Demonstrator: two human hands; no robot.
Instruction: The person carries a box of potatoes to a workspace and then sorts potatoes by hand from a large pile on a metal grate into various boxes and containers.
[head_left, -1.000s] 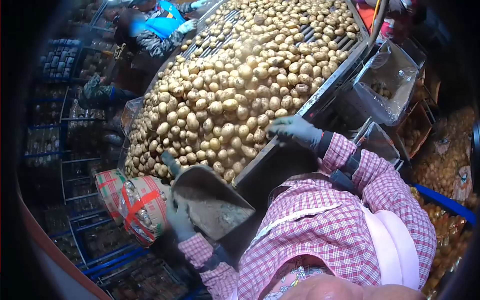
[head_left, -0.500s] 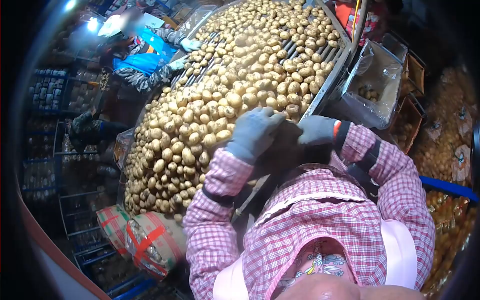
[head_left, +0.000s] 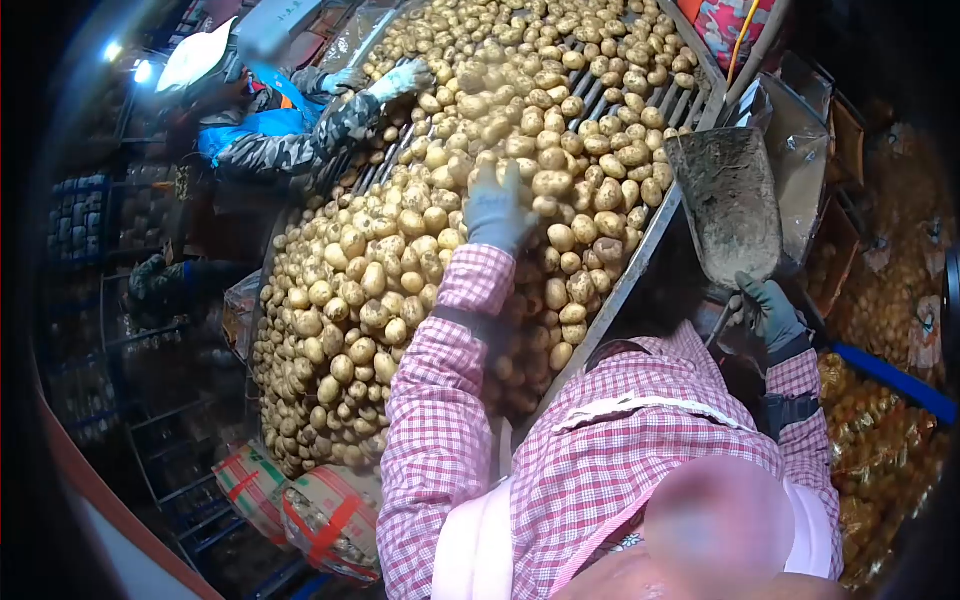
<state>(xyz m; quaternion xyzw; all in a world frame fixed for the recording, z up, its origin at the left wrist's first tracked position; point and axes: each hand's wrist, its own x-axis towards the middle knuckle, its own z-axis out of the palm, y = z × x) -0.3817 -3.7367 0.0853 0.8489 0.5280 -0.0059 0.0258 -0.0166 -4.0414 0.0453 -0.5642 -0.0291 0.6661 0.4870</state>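
Observation:
Potatoes (head_left: 360, 290) with bits of soil on them lie heaped over a roller table (head_left: 598, 97). My left hand (head_left: 497, 208), in a grey glove, rests on the heap with its fingers spread, touching potatoes and holding none that I can see. Off the table's right side, my right hand (head_left: 772, 312), gloved too, grips the near end of a wide, dirt-caked scoop (head_left: 735, 195). The scoop's broad pan points away from me, and its inside shows no potatoes. Part of the right-hand grip is hidden behind the fingers.
Across the table a co-worker in a blue vest (head_left: 270, 128) has both gloved hands at the rollers. A metal rail (head_left: 650, 250) edges the table on the right. Plastic-lined crates (head_left: 800, 150) stand beyond the scoop. Taped cartons (head_left: 335, 515) sit at the lower left, netted potatoes (head_left: 870, 450) at the right.
Both hands were together over a dark object at the table's near edge. My left hand has moved forward onto the potatoes. My right hand has moved right and holds the scoop beyond the rail.

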